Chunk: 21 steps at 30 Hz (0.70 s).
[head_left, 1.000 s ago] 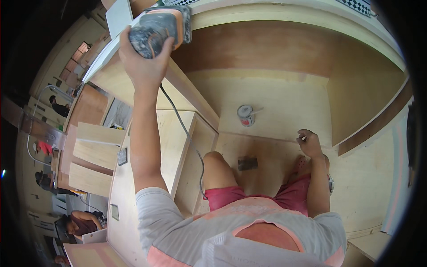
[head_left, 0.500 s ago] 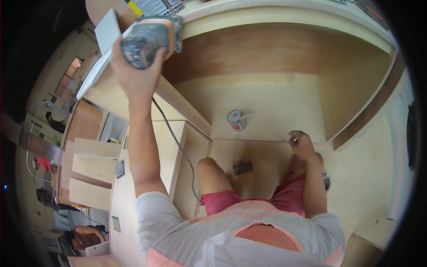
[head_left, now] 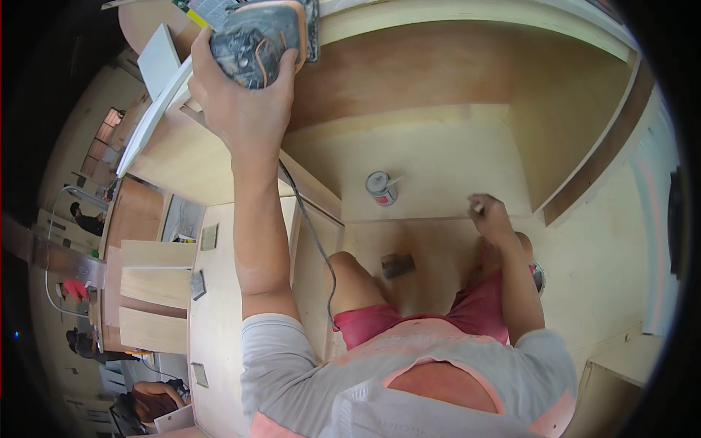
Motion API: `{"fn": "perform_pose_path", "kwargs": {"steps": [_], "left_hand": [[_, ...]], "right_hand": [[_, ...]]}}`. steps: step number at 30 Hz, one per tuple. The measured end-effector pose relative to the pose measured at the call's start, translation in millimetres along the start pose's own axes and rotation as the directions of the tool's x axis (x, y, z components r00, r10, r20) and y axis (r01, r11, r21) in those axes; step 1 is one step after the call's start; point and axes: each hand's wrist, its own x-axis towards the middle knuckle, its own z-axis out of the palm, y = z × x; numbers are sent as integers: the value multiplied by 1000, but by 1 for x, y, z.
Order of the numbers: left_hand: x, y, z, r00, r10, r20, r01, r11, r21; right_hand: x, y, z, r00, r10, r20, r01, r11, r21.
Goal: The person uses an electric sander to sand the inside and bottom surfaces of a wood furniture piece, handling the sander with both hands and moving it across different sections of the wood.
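Left hand (head_left: 252,109) wrapped round a dusty sander (head_left: 255,45), right hand (head_left: 492,218) loosely curled; can (head_left: 381,191) inside wooden cabinet (head_left: 445,157)

1. Bottom panel (head_left: 445,150) of the open plywood cabinet (head_left: 409,62): a small metal tin (head_left: 381,191) stands upright on it, a pale stick (head_left: 395,181) at its rim.
2. Plywood board (head_left: 431,241) just in front: a dark rectangular pad (head_left: 398,266) lies flat.
3. Long pale counter (head_left: 219,314) at left: one grey block (head_left: 197,285), plus two grey-green rectangles (head_left: 200,375), laid on or set in, unclear.
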Motion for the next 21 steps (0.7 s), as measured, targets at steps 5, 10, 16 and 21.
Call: {"fn": "perform_pose_path", "kwargs": {"steps": [5, 10, 16, 21], "left_hand": [[-5, 34, 11, 998, 55, -6, -55, 998, 18], [-8, 72, 17, 974, -51, 219, 102, 969, -226], [-2, 109, 26, 951, 85, 297, 27, 935, -353], [-8, 101, 22, 939, 40, 341, 77, 943, -323]], "right_hand": [[47, -142, -16, 918, -312, -244, 363, 910, 202], [77, -268, -47, 616, -556, -558, 714, 694, 96], [117, -292, -86, 549, -632, -546, 728, 683, -58], [123, -292, -86, 598, -624, -502, 706, 707, -37]]}}
